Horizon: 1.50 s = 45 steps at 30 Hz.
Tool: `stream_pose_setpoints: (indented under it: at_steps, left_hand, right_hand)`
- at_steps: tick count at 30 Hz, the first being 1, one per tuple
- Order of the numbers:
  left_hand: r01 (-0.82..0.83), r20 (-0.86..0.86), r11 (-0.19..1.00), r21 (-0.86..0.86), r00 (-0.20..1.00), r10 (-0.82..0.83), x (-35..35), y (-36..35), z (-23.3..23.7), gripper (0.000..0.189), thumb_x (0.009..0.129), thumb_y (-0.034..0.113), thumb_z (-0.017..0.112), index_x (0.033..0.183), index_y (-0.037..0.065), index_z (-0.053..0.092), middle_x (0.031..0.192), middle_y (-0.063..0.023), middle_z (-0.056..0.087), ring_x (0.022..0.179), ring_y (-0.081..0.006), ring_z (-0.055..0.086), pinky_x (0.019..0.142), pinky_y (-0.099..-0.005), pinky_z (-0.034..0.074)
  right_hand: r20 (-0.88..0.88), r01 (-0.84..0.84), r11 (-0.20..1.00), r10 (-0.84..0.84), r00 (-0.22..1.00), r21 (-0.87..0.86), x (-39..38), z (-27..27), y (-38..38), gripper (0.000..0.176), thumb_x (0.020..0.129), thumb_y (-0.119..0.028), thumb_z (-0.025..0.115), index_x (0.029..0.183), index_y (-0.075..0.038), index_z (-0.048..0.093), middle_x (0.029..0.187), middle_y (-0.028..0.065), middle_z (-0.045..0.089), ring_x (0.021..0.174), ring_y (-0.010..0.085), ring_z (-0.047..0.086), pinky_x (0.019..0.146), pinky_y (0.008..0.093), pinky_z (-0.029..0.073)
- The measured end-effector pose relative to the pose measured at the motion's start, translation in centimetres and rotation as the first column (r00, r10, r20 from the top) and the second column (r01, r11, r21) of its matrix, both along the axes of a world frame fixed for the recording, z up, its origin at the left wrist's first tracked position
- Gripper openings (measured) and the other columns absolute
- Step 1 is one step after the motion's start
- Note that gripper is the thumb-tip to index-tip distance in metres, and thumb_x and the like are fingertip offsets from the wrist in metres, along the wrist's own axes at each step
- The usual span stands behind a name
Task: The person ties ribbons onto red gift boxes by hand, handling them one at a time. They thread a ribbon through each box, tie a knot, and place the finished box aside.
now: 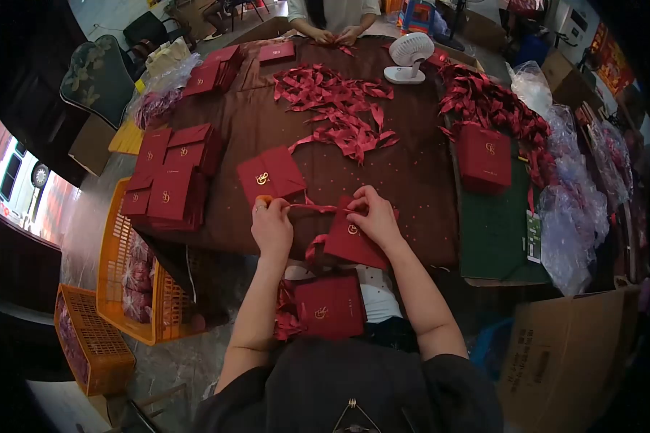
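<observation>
A red ribbon [314,208] is stretched between my two hands over the table's near edge. My left hand [272,225] pinches its left end. My right hand [375,219] is closed at the other end, above a tilted red paper bag [355,242] with a gold logo. Whether its fingers also grip the bag is hidden. Another red bag [271,175] lies just beyond my left hand, with ribbon at its corner. On my lap rests a further red bag [332,307], with loose ribbon beside it.
Stacks of red bags [167,189] stand at the table's left. A ribbon pile [339,108] lies mid-table, near a white fan [410,56]. A red bag [485,159] sits on a green board [495,238]. Orange crates [126,260] stand left; another person's hands [337,36] work opposite.
</observation>
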State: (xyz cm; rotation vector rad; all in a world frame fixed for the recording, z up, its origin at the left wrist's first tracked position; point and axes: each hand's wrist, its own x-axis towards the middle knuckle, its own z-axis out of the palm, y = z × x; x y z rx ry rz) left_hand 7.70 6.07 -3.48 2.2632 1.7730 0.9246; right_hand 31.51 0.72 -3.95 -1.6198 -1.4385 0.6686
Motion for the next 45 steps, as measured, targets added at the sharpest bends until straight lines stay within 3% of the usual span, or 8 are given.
stream_pose_setpoints:
  at_steps: [7, 9, 12, 16, 23, 26, 32, 45]
  left_hand:
    - [0.213, 0.043, 0.974, -0.072, 0.977, -0.21, 3.8, -5.3, 0.0, 0.046, 0.086, 0.032, 0.077, 0.122, 0.008, 0.061, 0.116, -0.0198, 0.055, 0.111, -0.039, 0.055, 0.088, -0.0461, 0.05]
    - [0.192, 0.01, 0.962, -0.196, 0.981, -0.193, 4.5, -6.0, -0.3, 0.054, 0.083, 0.036, 0.08, 0.124, 0.007, 0.061, 0.118, -0.0207, 0.055, 0.111, -0.0386, 0.055, 0.089, -0.0454, 0.051]
    - [0.172, -0.055, 0.981, -0.087, 0.983, -0.177, 4.6, -6.1, -1.3, 0.059, 0.08, 0.039, 0.08, 0.126, 0.008, 0.06, 0.114, -0.0185, 0.056, 0.104, -0.0373, 0.056, 0.083, -0.0445, 0.053]
    - [0.137, -0.021, 0.98, -0.143, 0.99, -0.142, 4.9, -6.2, -0.9, 0.057, 0.082, 0.037, 0.08, 0.123, 0.006, 0.058, 0.114, -0.0194, 0.055, 0.107, -0.0381, 0.056, 0.087, -0.0457, 0.051]
    - [0.128, 0.012, 0.99, -0.059, 0.992, -0.127, 5.2, -7.0, -1.8, 0.059, 0.083, 0.038, 0.079, 0.123, 0.001, 0.057, 0.108, -0.024, 0.056, 0.103, -0.0417, 0.055, 0.088, -0.0458, 0.049]
    - [0.122, -0.009, 0.991, -0.053, 0.992, -0.123, 5.1, -7.4, -1.9, 0.057, 0.083, 0.038, 0.078, 0.121, 0.001, 0.06, 0.108, -0.0237, 0.056, 0.105, -0.0417, 0.053, 0.09, -0.0457, 0.047]
    - [0.063, 0.058, 0.998, -0.006, 0.996, -0.062, 5.7, -7.7, -2.4, 0.054, 0.078, 0.032, 0.083, 0.117, 0.004, 0.059, 0.107, -0.0204, 0.057, 0.105, -0.0397, 0.054, 0.089, -0.0447, 0.047]
    - [0.119, 0.186, 0.991, -0.064, 0.977, -0.106, 4.6, -6.7, -2.4, 0.044, 0.078, 0.019, 0.082, 0.117, 0.008, 0.064, 0.1, -0.0132, 0.059, 0.096, -0.0327, 0.059, 0.085, -0.0431, 0.049]
  right_hand:
    - [-0.002, 0.035, 0.999, -0.035, 0.999, -0.008, 0.0, 0.4, 2.2, 0.047, 0.073, -0.004, 0.08, 0.113, -0.005, 0.056, 0.096, 0.0115, 0.072, 0.099, 0.0303, 0.066, 0.083, 0.0404, 0.054]
    - [-0.395, -0.006, 0.992, 0.054, 0.917, 0.123, 1.3, 1.7, 1.1, 0.044, 0.078, -0.003, 0.076, 0.119, -0.004, 0.059, 0.106, 0.0141, 0.07, 0.1, 0.0296, 0.066, 0.086, 0.0395, 0.054]
    - [0.172, -0.009, 0.948, -0.048, 0.984, 0.317, 6.2, 4.0, -2.4, 0.03, 0.081, -0.001, 0.07, 0.11, -0.006, 0.067, 0.11, 0.0104, 0.068, 0.1, 0.0312, 0.065, 0.088, 0.0413, 0.052]
    - [0.702, -0.442, 0.882, 0.209, 0.681, 0.165, 9.1, 4.7, -7.8, 0.032, 0.076, -0.003, 0.067, 0.106, -0.016, 0.07, 0.12, 0.0012, 0.065, 0.109, 0.0245, 0.06, 0.092, 0.0389, 0.048]
    - [0.75, -0.61, 0.793, 0.404, 0.524, -0.001, 9.9, 2.5, -9.9, 0.029, 0.079, -0.007, 0.068, 0.107, -0.014, 0.069, 0.12, 0.0006, 0.065, 0.109, 0.0228, 0.06, 0.093, 0.0378, 0.049]
    - [0.461, -0.478, 0.848, 0.337, 0.821, 0.231, 7.9, 3.7, -8.9, 0.024, 0.077, -0.006, 0.077, 0.1, -0.008, 0.069, 0.107, 0.0049, 0.069, 0.098, 0.0242, 0.064, 0.086, 0.038, 0.053]
    - [0.02, -0.147, 0.952, 0.147, 0.989, 0.269, -0.9, 3.5, -6.6, 0.018, 0.078, -0.003, 0.075, 0.095, -0.006, 0.072, 0.092, 0.0076, 0.07, 0.085, 0.025, 0.066, 0.074, 0.0336, 0.052]
    - [0.228, -0.069, 0.953, 0.0, 0.974, 0.295, -4.1, -1.2, -3.4, 0.012, 0.082, -0.011, 0.072, 0.093, -0.007, 0.071, 0.088, 0.0078, 0.069, 0.084, 0.028, 0.064, 0.076, 0.0388, 0.051]
